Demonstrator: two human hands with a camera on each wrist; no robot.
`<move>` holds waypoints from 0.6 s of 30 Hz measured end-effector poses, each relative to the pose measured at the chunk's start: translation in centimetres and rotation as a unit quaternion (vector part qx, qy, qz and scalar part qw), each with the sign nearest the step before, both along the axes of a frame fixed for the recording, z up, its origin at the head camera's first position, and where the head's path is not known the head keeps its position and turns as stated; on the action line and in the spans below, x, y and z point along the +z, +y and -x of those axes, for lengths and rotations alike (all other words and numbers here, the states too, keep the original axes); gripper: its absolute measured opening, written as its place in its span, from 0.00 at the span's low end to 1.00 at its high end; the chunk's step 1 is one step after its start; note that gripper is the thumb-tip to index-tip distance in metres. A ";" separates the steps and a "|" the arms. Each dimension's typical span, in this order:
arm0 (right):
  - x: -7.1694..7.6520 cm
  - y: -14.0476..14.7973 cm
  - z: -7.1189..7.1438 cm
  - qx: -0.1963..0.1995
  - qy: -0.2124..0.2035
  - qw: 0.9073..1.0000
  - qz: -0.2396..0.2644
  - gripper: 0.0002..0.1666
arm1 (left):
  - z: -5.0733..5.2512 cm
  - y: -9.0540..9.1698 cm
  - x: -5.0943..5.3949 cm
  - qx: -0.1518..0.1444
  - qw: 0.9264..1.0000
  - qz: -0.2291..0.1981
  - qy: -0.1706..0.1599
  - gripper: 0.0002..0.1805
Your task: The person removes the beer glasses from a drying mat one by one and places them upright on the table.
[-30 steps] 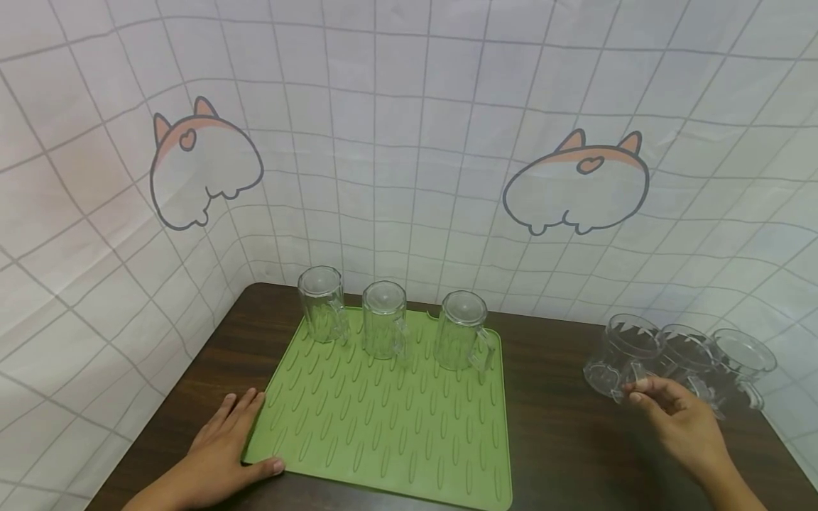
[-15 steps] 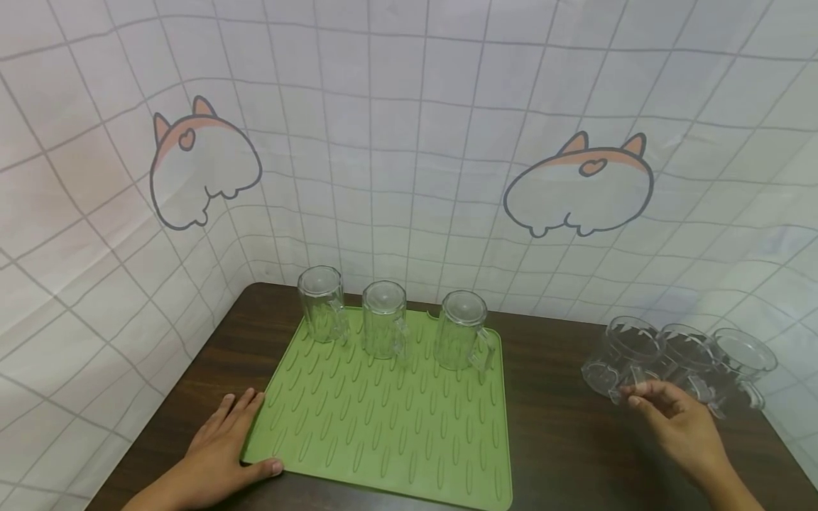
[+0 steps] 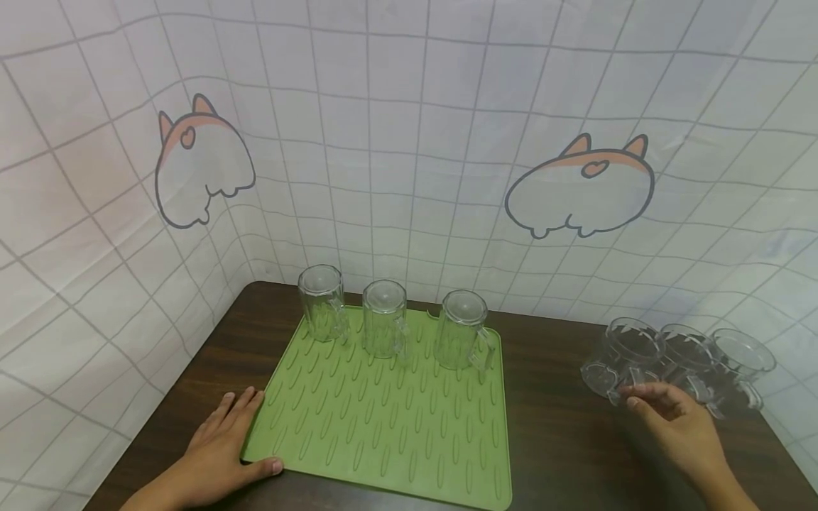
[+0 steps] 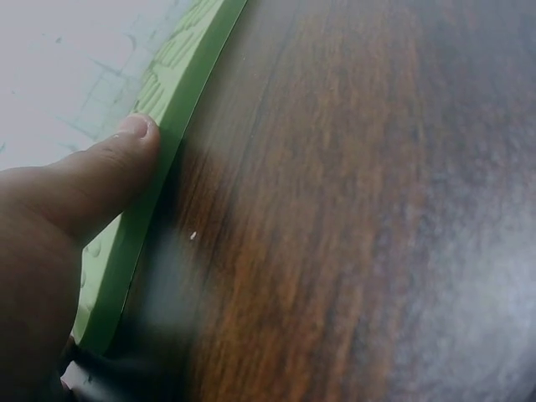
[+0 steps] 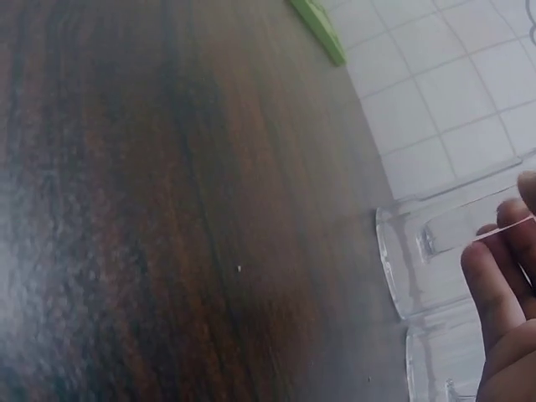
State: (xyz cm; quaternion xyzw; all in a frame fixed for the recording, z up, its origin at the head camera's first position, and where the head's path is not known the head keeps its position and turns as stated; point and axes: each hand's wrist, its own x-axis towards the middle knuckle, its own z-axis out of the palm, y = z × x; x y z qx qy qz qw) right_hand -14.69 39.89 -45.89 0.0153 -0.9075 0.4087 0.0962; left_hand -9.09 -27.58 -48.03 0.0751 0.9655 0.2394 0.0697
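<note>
My right hand [image 3: 684,426] pinches the handle of a clear glass mug [image 3: 629,348], the leftmost of a close group at the right. This mug stands mouth up. In the right wrist view its glass wall [image 5: 406,260] shows beside my curled fingers [image 5: 490,280]. A second glass mug [image 3: 689,346] and a third glass mug [image 3: 744,351] stand just right of it, partly behind my hand. My left hand [image 3: 214,451] lies with spread fingers at the near left corner of a green ridged drying mat [image 3: 383,426]; its thumb [image 4: 126,155] rests on the mat's edge.
Three glass mugs stand upside down along the mat's back edge: a left mug [image 3: 322,305], a middle mug [image 3: 385,319] and a right mug [image 3: 461,330]. The dark wooden table [image 3: 549,419] meets a white grid-patterned curtain [image 3: 415,177] at the back and sides.
The gripped mug has shifted very slightly left and toward the person, along with my right hand. My left hand and the mugs on the mat stay in place.
</note>
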 end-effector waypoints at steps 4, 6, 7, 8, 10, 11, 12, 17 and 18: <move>-0.2 -0.3 -0.3 -0.046 0.056 0.997 -0.006 0.18 | 0.0 0.1 0.1 0.000 1.000 -0.002 -0.004 0.67; -0.1 -0.7 -0.4 -0.079 0.092 0.993 -0.015 0.16 | 0.1 0.1 0.1 0.000 1.000 -0.003 -0.005 0.68; 0.1 -1.0 -0.5 -0.096 0.109 0.989 -0.014 0.15 | 0.1 0.1 0.1 -0.001 1.000 -0.003 -0.005 0.68; 0.2 -1.2 -0.5 -0.114 0.123 0.986 -0.017 0.13 | 0.1 0.1 0.2 -0.001 1.000 -0.002 -0.005 0.68; 0.7 -1.8 -0.6 -0.137 0.144 0.980 -0.005 0.12 | 0.1 0.2 0.2 -0.001 1.000 -0.001 -0.005 0.68; 0.9 -2.1 -0.6 -0.147 0.151 0.978 0.002 0.12 | 0.1 0.1 0.2 -0.002 1.000 0.000 -0.003 0.68; 1.2 -2.3 -0.6 -0.153 0.158 0.975 0.006 0.12 | 0.1 0.1 0.2 -0.002 1.000 0.001 -0.002 0.68; 2.3 -3.2 -0.3 -0.143 0.213 0.967 0.012 0.14 | 0.0 0.0 0.1 -0.001 1.000 0.002 0.003 0.68; 2.5 -3.4 -0.2 -0.132 0.226 0.965 0.013 0.15 | -0.1 0.0 0.1 -0.001 1.000 0.002 0.004 0.68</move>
